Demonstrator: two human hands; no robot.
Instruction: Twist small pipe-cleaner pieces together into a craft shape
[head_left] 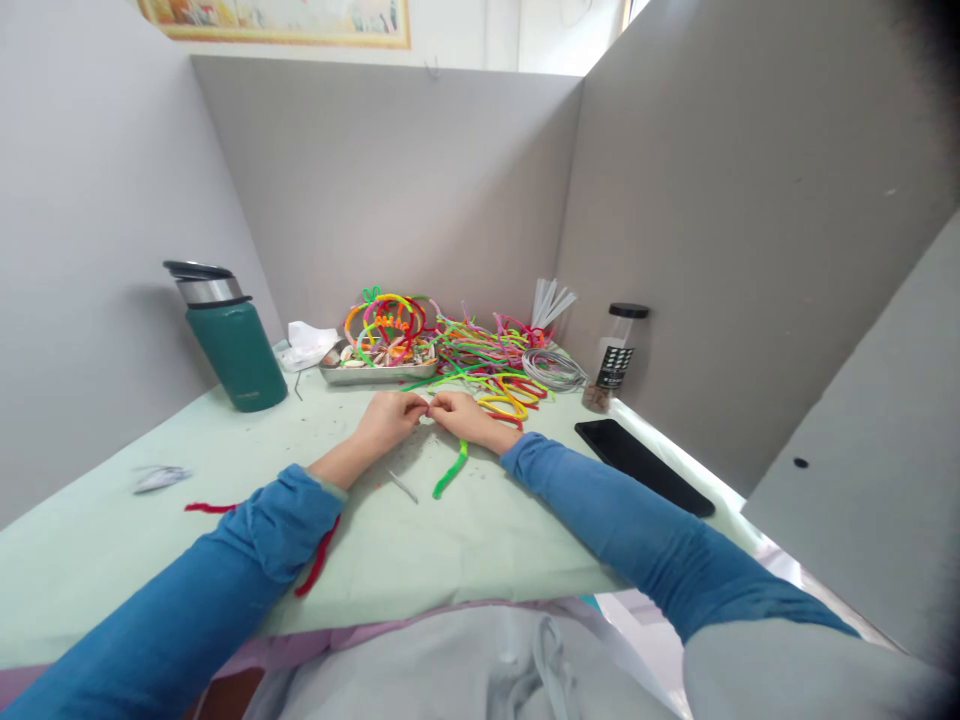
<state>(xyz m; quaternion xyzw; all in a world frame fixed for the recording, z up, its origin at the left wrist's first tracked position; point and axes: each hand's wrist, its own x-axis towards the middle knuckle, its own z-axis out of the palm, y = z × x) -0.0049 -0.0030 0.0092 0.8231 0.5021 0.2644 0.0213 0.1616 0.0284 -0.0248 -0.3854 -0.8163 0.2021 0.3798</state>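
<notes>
My left hand and my right hand meet above the middle of the table, thumbs and fingers pinched together, fingertips almost touching. Whatever small thing sits between them is mostly hidden by the fingers. A short green pipe cleaner runs out from beneath my right hand toward me; its upper end is covered, so I cannot tell whether it is held. Below my hands lies a thin grey strip. A dark red pipe cleaner shows partly from under my left sleeve.
Behind my hands are a metal tray with pipe-cleaner rings and a heap of coloured pipe cleaners. A green bottle stands left. Coiled grey wire, a clear jar and a black phone are right. Grey partitions enclose the table.
</notes>
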